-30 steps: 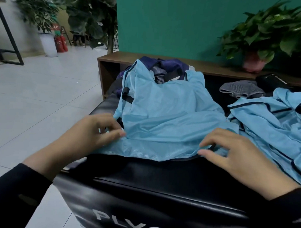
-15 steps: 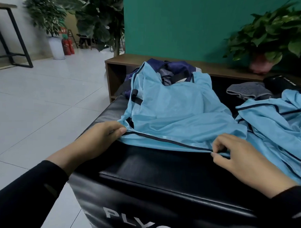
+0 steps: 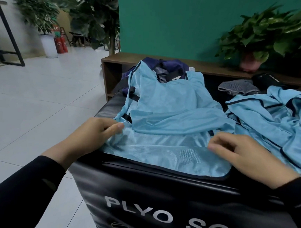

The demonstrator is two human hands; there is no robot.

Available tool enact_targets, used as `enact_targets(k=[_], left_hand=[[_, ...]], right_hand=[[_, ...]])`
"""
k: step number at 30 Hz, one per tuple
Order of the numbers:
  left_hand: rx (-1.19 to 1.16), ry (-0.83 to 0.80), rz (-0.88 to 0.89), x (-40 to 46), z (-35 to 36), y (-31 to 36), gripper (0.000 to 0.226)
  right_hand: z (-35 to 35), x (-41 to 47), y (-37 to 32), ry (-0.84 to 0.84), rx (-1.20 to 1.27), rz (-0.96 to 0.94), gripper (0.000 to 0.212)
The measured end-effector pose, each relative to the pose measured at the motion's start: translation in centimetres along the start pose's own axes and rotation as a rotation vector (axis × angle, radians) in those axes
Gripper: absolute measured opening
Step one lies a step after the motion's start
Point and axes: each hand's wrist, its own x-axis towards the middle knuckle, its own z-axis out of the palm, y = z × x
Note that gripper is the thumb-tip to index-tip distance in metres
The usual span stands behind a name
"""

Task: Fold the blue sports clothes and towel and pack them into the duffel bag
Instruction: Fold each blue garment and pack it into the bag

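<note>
**Blue mesh jersey spread on the plyo box, both hands at its hem**

Pale-blue mesh jersey (image 3: 172,114) lay flat on top of a black padded plyo box (image 3: 143,191), white lettering "PLYO SOF…" on the box's near face. Collar end pointed away from the person. Lower part was turned out toward the near edge, showing a lighter inner layer that reached almost to the box's front rim.

Left hand (image 3: 91,137) sat at the jersey's near-left corner. Its fingers (image 3: 114,127) were curled, cloth bunched beneath them, thumb against the mesh; gripping the fabric. Black sleeve ran back from the wrist.

Right hand (image 3: 244,154) rested on the jersey's near-right part, fingers bent and tips pressed into the cloth near a dark-trimmed seam. Whether it pinched the fabric or only pressed on it, could not tell.

Second blue garment (image 3: 275,122), with dark piping, lay rumpled on the right of the box, just beside the jersey and partly overlapping its edge. Grey folded cloth (image 3: 237,87) lay behind it, towards the far right. Dark navy duffel bag (image 3: 167,66) sat at the far end of the box, the jersey's collar draped against it; a black strap showed at its left.

Behind: low wooden shelf (image 3: 114,60) along a teal wall (image 3: 167,23), potted plant (image 3: 253,40) in a pink pot on it. White tiled floor (image 3: 34,100) to the left, with red fire extinguishers (image 3: 61,44) in the far corner.
</note>
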Motion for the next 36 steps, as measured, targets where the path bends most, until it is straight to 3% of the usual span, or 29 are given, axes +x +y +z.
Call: enact_targets(k=[3,7,9,12,14,17,20,22,24,27,30,34,35,36], left_hand=[[0.125,-0.022,0.046,0.4,0.8,1.5,0.017],[0.269,-0.278,0.102,1.9,2.8,2.8,0.044],[0.311,-0.333,0.074,3.2,4.1,2.7,0.053],[0.338,-0.321,0.022,4.9,5.8,3.0,0.059],[0.247,-0.236,-0.079,5.9,6.8,3.5,0.055],[0.041,0.035,-0.133,7.2,7.5,4.2,0.038],[-0.202,0.206,-0.112,8.0,7.2,4.9,0.021],[-0.436,0.329,-0.151,8.3,6.6,5.6,0.010],[-0.739,0.394,-0.200,8.7,5.9,6.2,0.009],[-1.027,0.393,-0.305,9.1,4.6,6.4,0.017],[-1.095,0.442,-0.364,9.2,3.9,6.1,0.021],[-1.218,0.467,-0.332,9.5,3.5,4.9,0.023],[-1.155,0.468,-0.306,9.6,3.4,4.3,0.030],[-0.927,0.490,-0.271,9.6,3.5,3.6,0.033]], right_hand=[[2.2,1.6,0.7,0.125,-0.025,0.011,0.020],[5.3,3.6,1.5,-0.070,-0.149,0.211,0.060],[6.1,4.4,2.0,-0.140,-0.276,0.206,0.077],[5.3,5.9,3.3,-0.123,-0.334,0.169,0.080],[4.2,6.5,4.4,-0.086,-0.304,0.179,0.075],[2.8,6.7,5.5,-0.052,-0.237,0.186,0.068],[2.4,6.7,6.2,0.168,-0.050,0.173,0.027],[2.1,7.0,6.4,0.347,-0.074,0.137,0.014],[1.9,7.6,6.4,0.405,-0.137,0.139,0.027],[2.0,8.0,6.0,0.295,-0.309,0.248,0.054],[2.5,8.3,6.2,0.296,-0.351,0.331,0.058],[2.3,8.9,6.7,0.407,-0.314,0.286,0.027],[2.3,9.0,6.7,0.421,-0.329,0.284,0.022],[2.2,9.0,6.6,0.427,-0.340,0.288,0.020]])
